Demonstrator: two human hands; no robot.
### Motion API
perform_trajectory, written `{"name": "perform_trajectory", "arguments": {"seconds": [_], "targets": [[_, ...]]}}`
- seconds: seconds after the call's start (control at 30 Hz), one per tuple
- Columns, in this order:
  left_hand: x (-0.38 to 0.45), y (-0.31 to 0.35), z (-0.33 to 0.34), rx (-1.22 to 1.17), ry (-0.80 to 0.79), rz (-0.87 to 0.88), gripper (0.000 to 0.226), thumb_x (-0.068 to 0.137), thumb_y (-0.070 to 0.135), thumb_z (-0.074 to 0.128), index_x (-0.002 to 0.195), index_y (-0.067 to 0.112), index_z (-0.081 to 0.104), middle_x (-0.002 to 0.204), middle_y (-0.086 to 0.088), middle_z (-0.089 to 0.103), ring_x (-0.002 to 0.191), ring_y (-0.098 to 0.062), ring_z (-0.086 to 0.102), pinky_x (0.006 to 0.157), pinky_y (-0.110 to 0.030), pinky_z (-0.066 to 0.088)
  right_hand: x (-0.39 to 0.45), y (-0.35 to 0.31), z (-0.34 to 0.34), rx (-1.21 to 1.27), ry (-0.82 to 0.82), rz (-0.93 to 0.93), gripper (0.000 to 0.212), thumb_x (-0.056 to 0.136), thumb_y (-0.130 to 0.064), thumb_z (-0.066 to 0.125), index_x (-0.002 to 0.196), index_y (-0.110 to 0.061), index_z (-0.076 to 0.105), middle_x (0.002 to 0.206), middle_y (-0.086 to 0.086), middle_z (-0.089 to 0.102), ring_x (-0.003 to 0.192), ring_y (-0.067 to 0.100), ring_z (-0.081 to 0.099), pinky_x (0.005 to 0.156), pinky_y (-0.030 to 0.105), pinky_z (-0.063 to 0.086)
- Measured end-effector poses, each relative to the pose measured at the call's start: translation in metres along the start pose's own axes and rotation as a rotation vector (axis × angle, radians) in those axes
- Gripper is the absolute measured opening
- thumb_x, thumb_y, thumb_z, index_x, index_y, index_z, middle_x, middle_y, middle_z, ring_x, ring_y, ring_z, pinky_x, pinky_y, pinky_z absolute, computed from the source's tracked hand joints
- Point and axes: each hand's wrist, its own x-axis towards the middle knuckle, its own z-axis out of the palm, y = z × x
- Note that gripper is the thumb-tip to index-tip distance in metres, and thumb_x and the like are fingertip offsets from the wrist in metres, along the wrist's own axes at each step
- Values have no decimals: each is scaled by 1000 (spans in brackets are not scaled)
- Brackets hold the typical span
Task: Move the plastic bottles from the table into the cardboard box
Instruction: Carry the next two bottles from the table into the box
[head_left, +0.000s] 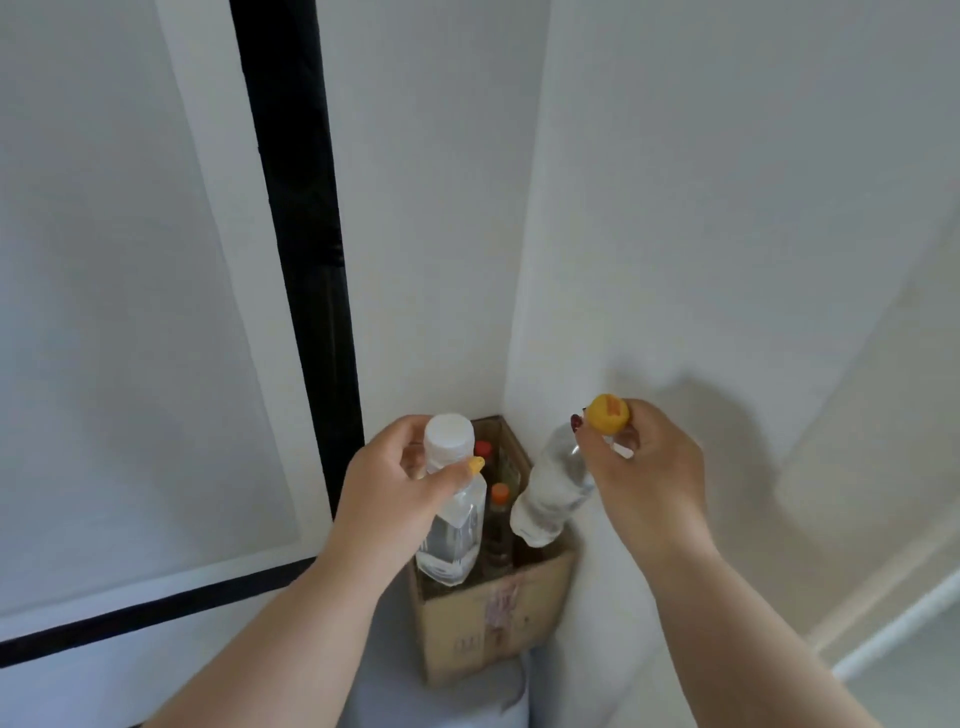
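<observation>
Item 1: cardboard box (493, 618), open-topped, set in the corner where two white walls (727, 208) meet; faded print and a pinkish label on its near face.

Item 2: white-capped clear bottle (453, 519), squarish body, held upright over the box's left side. Left hand (395, 483) pinches its neck just under the cap; the grip is closed around the neck.

Item 3: yellow-capped clear bottle (553, 493), rounded body, tilted, its base at the box's right opening. Right hand (649, 467) holds it at the neck, the grip curled round below the cap.

Item 4: two bottles already inside the box, one with a red cap (483, 448), one with an orange cap (500, 492), standing between the held bottles.

Item 5: black frame strip (296, 234) running down the left wall panel.
</observation>
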Motion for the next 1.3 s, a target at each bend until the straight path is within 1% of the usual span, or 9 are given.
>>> {"name": "perform_trajectory", "arguments": {"seconds": [0.2,0.4,0.5,0.6,0.7,0.8,0.97,1.13,1.3], "targets": [[54,-49,28,103,-48,-114,44,69,37,88,97,51,57,94,31,68,92,9,63,72,-13,41,48,55,57,-63,-90,12,17,82,-42,66,82,-24,64,79,-7,70,79,5,65,71,28,51],[70,-114,54,300,-145,-182,47,73,33,86,104,49,54,103,27,63,99,5,59,83,-17,44,50,117,104,-136,-237,106,16,79,-41,63,73,-27,59,68,-9,65,68,1,62,54,13,45],[69,-142,65,467,-185,-184,40,74,37,84,99,46,54,93,29,61,94,5,57,86,-9,32,45,144,121,-289,-336,156,18,80,-39,68,74,-24,59,66,-9,62,63,10,59,54,28,44],[69,-168,71,705,-251,-162,30,79,45,75,100,43,55,99,21,69,107,-4,61,120,-33,11,39,165,134,-423,-410,220,17,81,-34,71,74,-24,60,65,-7,59,64,19,57,54,29,39],[68,-186,75,826,-317,-122,23,82,45,68,100,42,54,102,18,72,115,-8,61,117,-30,-9,31,178,140,-493,-481,250,16,84,-32,67,76,-20,62,69,0,65,66,24,61,54,32,47],[69,-195,79,889,-387,-84,12,84,41,60,93,41,53,97,17,72,122,-17,56,117,-32,5,26,189,144,-560,-534,234,22,89,-31,59,71,-20,54,70,2,65,66,25,61,54,30,46],[67,-200,83,1033,-517,-111,23,89,31,60,109,41,64,121,16,69,141,-28,13,109,-42,36,20,199,149,-643,-647,228,13,91,-23,54,80,-18,58,85,6,72,82,28,67,59,26,39],[63,-210,90,1134,-537,-151,33,94,29,54,124,39,63,149,10,48,149,-31,15,112,-36,27,19,202,152,-717,-714,233,7,89,-19,55,87,-18,62,93,4,72,88,27,68,61,26,40],[67,-210,93,1442,-756,-87,46,96,21,44,142,24,51,151,-2,50,144,-30,32,115,-52,8,22,200,155,-746,-730,256,7,86,-20,59,82,-23,54,94,2,71,88,25,68,61,26,41]]}}
